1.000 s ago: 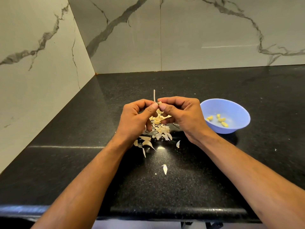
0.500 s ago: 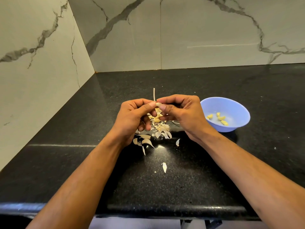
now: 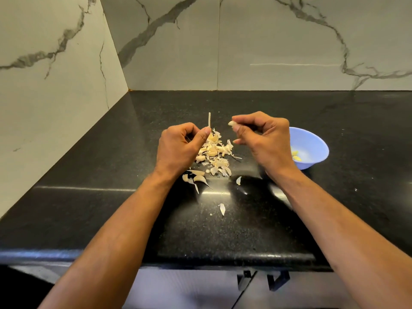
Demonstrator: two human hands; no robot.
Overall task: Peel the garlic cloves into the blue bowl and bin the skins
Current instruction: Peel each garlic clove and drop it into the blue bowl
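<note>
Two hands are in view, the left hand (image 3: 181, 146) and the right hand (image 3: 265, 139), each on one bare forearm. One blue bowl (image 3: 312, 143) stands on one black worktop (image 3: 89, 208). At least two peeled yellow cloves (image 3: 296, 156) show inside it; the right wrist hides the rest. One pale stalk (image 3: 209, 120) stands up from the left hand. One small pale piece (image 3: 231, 123) sits at the right fingertips. One heap of garlic skins (image 3: 214, 155) lies between the hands, too many to count. Two loose skin flakes (image 3: 222, 208) lie apart, nearer the front edge.

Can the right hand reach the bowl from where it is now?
Probably yes. The right hand, pinching a clove, hovers just left of the bowl, and nothing stands between them.
</note>
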